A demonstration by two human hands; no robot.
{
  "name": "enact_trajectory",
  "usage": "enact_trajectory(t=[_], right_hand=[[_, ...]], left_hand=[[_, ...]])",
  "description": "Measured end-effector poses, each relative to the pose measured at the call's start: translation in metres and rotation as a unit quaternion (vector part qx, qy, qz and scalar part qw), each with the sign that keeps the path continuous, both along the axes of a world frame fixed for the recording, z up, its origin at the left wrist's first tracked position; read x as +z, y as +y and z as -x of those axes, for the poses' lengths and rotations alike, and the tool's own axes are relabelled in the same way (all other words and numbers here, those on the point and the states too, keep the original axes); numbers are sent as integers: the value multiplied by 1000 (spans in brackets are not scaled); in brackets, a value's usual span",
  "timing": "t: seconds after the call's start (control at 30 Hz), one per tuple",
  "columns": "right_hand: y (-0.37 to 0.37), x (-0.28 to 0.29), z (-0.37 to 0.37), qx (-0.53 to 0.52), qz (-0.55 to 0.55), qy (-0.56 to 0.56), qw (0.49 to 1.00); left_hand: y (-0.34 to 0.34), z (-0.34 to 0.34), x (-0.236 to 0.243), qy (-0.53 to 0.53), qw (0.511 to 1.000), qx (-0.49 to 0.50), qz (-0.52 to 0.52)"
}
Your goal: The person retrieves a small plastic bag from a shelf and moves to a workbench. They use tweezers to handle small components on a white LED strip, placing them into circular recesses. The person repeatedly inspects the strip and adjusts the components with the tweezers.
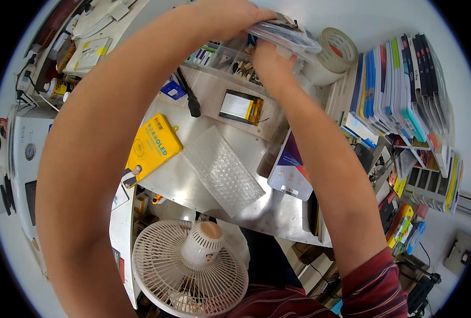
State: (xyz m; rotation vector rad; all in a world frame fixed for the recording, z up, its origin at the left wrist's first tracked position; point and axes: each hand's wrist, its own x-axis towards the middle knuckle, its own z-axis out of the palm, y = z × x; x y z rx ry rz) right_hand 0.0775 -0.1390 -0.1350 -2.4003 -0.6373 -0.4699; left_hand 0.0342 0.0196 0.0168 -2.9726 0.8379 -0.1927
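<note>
Yellow package (153, 147): lying flat on the metal worktop, left of centre, rectangular with blue print.
Bubble-wrap sleeve (224, 170): lying diagonally just right of it, clear.
White box (290, 168): leaning at the worktop's right edge, purple and red corner showing.
Boxed stock (400, 85): standing in upright rows at right, blue, white, black, teal.
Clear packets (286, 33): being gripped at top by both hands.

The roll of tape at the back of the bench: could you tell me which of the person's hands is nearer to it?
Right. The right hand is just left of the roll of tape, under the clear plastic case; the left hand grips that case farther left.
</note>
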Motion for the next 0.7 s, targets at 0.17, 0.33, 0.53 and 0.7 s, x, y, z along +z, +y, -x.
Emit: enact_trajectory(t=[0.17, 0.33, 0.53, 0.7], right_hand=[[12, 19, 12, -25, -75, 113, 990], [7, 7, -5, -29, 78, 59, 995], [0, 21, 5, -16, 67, 104, 992], [-9, 40, 30, -86, -150, 171, 970]], left_hand=[[-4, 7, 12, 45, 998, 25, -28], [-9, 1, 2, 24, 998, 60, 17], [-14, 6, 19, 102, 990, 91, 15], [-10, 7, 17, 86, 993, 85, 8]])
